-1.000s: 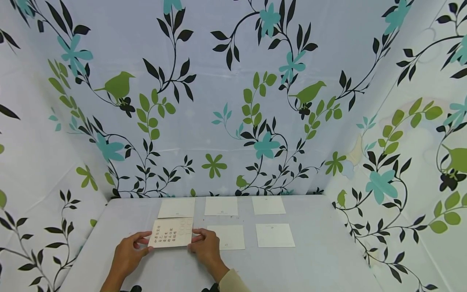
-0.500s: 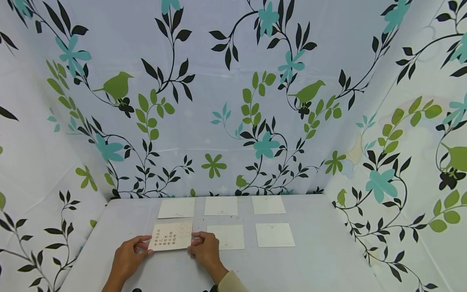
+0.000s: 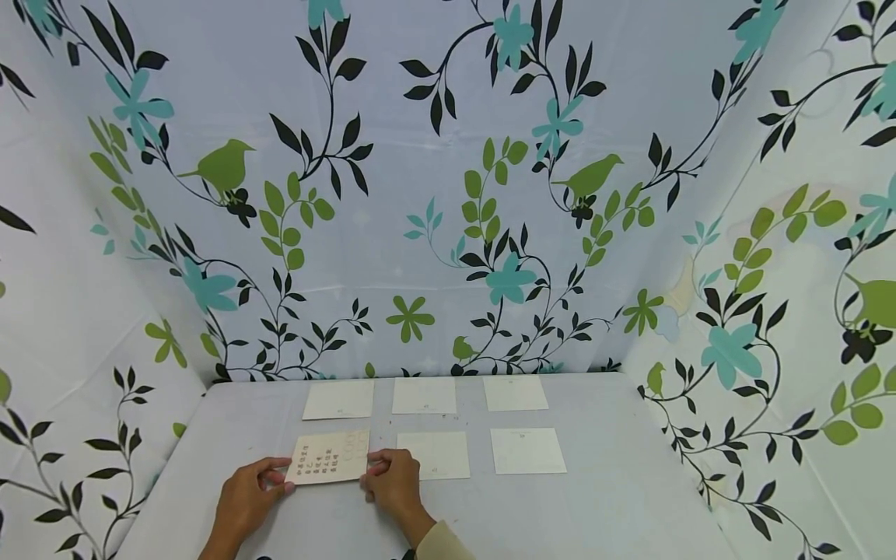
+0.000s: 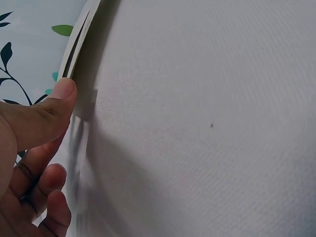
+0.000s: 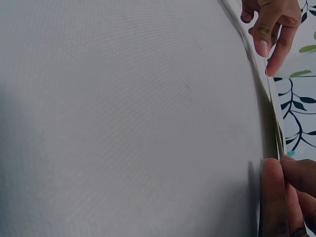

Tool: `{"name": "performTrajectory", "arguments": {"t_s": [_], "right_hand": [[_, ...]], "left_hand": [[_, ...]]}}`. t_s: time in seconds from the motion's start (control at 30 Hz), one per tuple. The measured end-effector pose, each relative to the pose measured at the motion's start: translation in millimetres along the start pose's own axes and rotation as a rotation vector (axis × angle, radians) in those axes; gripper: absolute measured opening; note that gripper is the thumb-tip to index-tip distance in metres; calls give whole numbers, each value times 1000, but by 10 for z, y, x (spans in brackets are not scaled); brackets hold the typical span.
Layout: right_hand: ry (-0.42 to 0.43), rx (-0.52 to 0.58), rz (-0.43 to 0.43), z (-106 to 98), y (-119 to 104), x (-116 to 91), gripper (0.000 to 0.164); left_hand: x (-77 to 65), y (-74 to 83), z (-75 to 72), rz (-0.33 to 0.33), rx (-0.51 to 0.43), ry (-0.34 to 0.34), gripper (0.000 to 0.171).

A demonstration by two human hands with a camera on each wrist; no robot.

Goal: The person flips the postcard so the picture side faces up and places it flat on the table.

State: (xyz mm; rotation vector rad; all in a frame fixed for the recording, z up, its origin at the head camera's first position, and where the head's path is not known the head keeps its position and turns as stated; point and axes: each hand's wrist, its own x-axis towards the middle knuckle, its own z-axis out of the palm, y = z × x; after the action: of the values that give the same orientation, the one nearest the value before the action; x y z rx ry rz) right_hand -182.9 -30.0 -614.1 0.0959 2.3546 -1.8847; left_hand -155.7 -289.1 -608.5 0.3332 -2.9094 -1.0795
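Note:
A cream card (image 3: 329, 457) with columns of brown handwritten-style characters and a faint pattern at its right lies face up at the front left of the layout. My left hand (image 3: 245, 498) pinches its left edge between thumb and fingers. At the opposite edge, my right hand (image 3: 395, 484) grips the card near its lower right corner. Seen edge-on in the left wrist view, the card (image 4: 81, 37) shows two thin layers with a narrow gap. In the right wrist view, both hands hold the card (image 5: 277, 113) slightly raised at its near edge.
Several pale blank-looking cards lie on the white table (image 3: 560, 517): back left (image 3: 339, 399), back middle (image 3: 424, 395), back right (image 3: 516, 393), front middle (image 3: 441, 456) and front right (image 3: 528, 451). Patterned cloth (image 3: 434, 194) hangs behind and at both sides.
Both hands have drawn the printed card a little toward the person. A strip of table now shows between it and the back left card.

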Motion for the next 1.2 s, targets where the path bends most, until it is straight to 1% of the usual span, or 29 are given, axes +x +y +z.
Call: {"name": "performTrajectory", "arguments": {"t_s": [0.1, 0.37, 0.6, 0.8, 0.93, 1.0, 1.2], "right_hand": [[-4, -14, -7, -6, -6, -15, 37], [2, -40, 11, 2, 7, -9, 35], [-11, -33, -1, 1, 16, -23, 31], [-14, -52, -6, 1, 5, -26, 32], [-16, -72, -10, -15, -2, -36, 33], [-17, -72, -1, -29, -4, -39, 33], [-15, -71, -10, -81, 9, -33, 34]], "left_hand": [[-13, 14, 1, 2, 17, 3, 44], [-32, 48, 15, -9, 60, 7, 40], [-52, 31, 30, 19, 99, 38, 39], [-63, 14, 44, 38, 119, 53, 38], [-77, 31, 59, 28, 139, 57, 39], [-84, 45, 69, 18, 143, 57, 40], [-96, 107, 92, 2, 149, 54, 41]]}}
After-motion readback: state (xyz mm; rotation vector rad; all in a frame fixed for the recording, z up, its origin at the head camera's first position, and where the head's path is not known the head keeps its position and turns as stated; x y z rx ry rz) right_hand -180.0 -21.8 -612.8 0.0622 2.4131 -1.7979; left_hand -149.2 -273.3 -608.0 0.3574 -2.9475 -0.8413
